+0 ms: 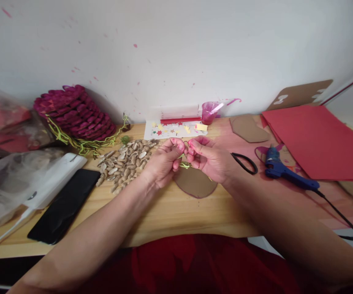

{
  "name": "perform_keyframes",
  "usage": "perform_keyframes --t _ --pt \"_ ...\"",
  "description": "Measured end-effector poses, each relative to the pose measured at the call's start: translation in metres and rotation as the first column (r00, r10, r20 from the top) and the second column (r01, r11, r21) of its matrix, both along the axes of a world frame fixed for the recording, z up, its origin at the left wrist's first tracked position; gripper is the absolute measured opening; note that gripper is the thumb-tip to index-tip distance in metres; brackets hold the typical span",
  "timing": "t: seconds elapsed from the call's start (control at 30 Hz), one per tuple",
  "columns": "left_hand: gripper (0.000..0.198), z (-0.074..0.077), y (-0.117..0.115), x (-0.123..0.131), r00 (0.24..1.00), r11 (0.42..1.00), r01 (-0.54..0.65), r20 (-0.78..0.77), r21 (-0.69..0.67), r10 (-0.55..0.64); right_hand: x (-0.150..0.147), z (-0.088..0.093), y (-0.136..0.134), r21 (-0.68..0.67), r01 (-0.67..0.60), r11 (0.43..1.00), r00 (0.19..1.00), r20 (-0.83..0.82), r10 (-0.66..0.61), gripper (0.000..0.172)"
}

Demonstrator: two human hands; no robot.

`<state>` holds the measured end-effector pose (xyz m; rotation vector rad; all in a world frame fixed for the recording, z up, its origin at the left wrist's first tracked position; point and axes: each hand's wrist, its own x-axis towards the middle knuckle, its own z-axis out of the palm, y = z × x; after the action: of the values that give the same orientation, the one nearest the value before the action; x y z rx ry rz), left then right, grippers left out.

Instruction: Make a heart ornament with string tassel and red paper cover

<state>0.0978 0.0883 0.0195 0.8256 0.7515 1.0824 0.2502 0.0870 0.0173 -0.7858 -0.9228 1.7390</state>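
Left hand [166,159] and right hand [210,157] have fingers pressed together at the tips; anything pinched is too small to tell. At their six o'clock, the cardboard piece [195,184] looks bare where visible, probably unstarted. Shells [133,159] lie loose at nine o'clock; the purple shape [75,112] at ten seems largely finished.

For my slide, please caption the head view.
Left hand and right hand close together near piled shells and a brown cutout.

a pink-spattered white wall [103,49] stands behind a wooden table [170,218].
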Motion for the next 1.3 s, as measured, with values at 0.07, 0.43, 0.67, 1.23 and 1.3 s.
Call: perform_keyframes --t 0.07,0.43,0.67,1.23,1.3 --pt "0.039 -0.002 0.0 0.001 1.0 1.0 -0.005 -0.007 0.028 0.005 0.001 0.001 0.0 0.005 -0.004 1.0 1.0 0.006 0.004 0.033" --pt "0.033 -0.003 0.01 -0.008 0.992 0.989 0.091 -0.092 0.116 -0.081 0.005 0.0 0.004 -0.06 0.029 0.998 0.999 -0.042 -0.031 0.03" --pt "0.029 -0.002 0.011 -0.012 0.985 0.988 0.15 -0.096 0.033 -0.146 0.006 0.001 0.007 -0.136 0.125 0.983 0.975 -0.166 -0.147 0.03" --pt "0.039 -0.003 0.011 -0.007 0.981 0.99 0.064 -0.172 -0.125 -0.085 0.004 0.001 0.007 -0.05 0.217 0.975 0.954 -0.201 -0.223 0.03" --pt "0.037 -0.002 0.01 -0.006 0.98 0.995 0.024 -0.195 -0.092 -0.041 0.004 0.0 0.007 -0.058 0.219 0.974 0.951 -0.212 -0.226 0.029"
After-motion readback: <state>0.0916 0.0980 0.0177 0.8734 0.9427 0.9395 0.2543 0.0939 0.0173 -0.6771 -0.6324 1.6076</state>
